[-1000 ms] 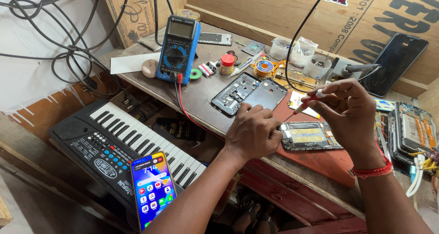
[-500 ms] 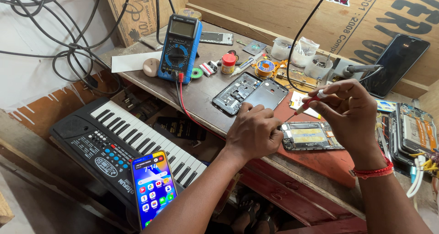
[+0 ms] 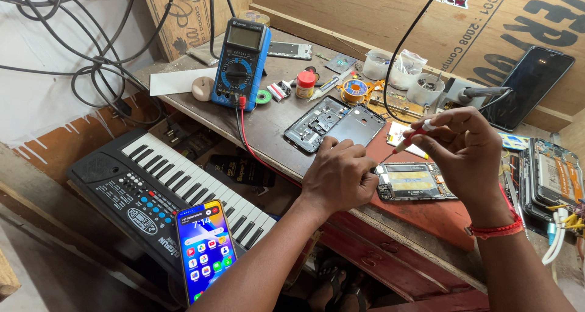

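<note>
- Opened black phone body with its yellow-taped insides showing (image 3: 413,183) lies on the red mat (image 3: 439,217), near the front edge of the tabletop (image 3: 268,126).
- Right hand (image 3: 466,150) hovers above the phone's far side, fingers pinched together on a slim red-and-white screwdriver (image 3: 407,140); the tip slants down to the phone's left end.
- Left hand (image 3: 338,175) rests just left of the phone, fingers curled shut, at the tabletop's front edge; I cannot tell whether they hold anything.
- Room here is tight: a second dark phone frame with its back panel (image 3: 334,124) lies just behind the left hand, and a stack of opened phones (image 3: 551,178) sits right of the right wrist.
- Blue digital multimeter (image 3: 241,62) stands further left, well apart, its red lead trailing over the front edge.
- Below the edge sit a black electronic keyboard (image 3: 177,184) and a lit smartphone (image 3: 205,249).
- Compared with half a second ago, both hands keep nearly the same spots; the left hand has edged slightly closer to the phone.
</note>
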